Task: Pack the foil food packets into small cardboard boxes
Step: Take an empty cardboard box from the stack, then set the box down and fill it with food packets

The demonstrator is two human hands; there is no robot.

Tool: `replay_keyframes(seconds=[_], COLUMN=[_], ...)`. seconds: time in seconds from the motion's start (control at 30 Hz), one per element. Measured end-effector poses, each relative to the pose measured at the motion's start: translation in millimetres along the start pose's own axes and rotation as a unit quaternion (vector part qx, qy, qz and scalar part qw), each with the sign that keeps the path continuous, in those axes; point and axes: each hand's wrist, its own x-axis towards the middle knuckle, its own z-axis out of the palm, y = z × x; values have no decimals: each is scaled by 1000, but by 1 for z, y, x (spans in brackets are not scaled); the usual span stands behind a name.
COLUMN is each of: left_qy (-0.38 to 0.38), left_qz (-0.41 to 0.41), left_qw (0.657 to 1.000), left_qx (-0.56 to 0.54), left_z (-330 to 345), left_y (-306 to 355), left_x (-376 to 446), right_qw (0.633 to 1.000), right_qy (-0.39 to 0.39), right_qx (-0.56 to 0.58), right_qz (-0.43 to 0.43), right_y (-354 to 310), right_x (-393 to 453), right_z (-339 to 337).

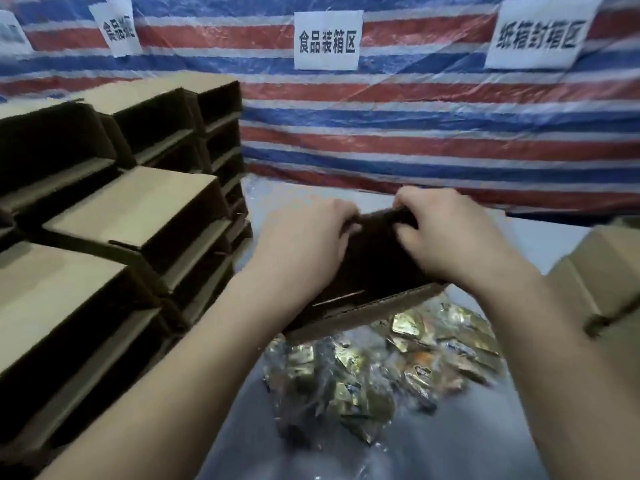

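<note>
Box [374, 271] long axis runs left-right | left hand [304, 244], right hand [450, 233] grip its far rim | foil packets [381, 368] just nearer than box, equally near both hands

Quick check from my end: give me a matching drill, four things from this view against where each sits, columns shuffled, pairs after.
Things:
1. small cardboard box
2. foil packets
3. stacked boxes
4. paper sign

Places:
A. on the striped tarp wall, top centre
B. piled loose on the table, nearest the person
C. gripped by the left hand and right hand, centre
D. along the table's left side

Pairs: 1-C, 2-B, 3-D, 4-A
</note>
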Motion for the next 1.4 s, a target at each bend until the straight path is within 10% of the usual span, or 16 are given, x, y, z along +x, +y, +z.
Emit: replay_keyframes(seconds=[0.4, 1.1, 1.4], left_qy=[-424, -414, -550], left_qz=[23, -47, 43], left_qw=[902, 898, 819], left_qx=[-81, -144, -159], left_z=[181, 237, 237], left_y=[0, -26, -30], left_x=[-167, -225, -219], right_qw=[922, 897, 880], right_qy=[-250, -322, -342], right_qx=[126, 140, 195], right_qz=[267, 268, 266], right_y=[11, -2, 47], right_x=[-220, -240, -203], right_z=[187, 248, 278])
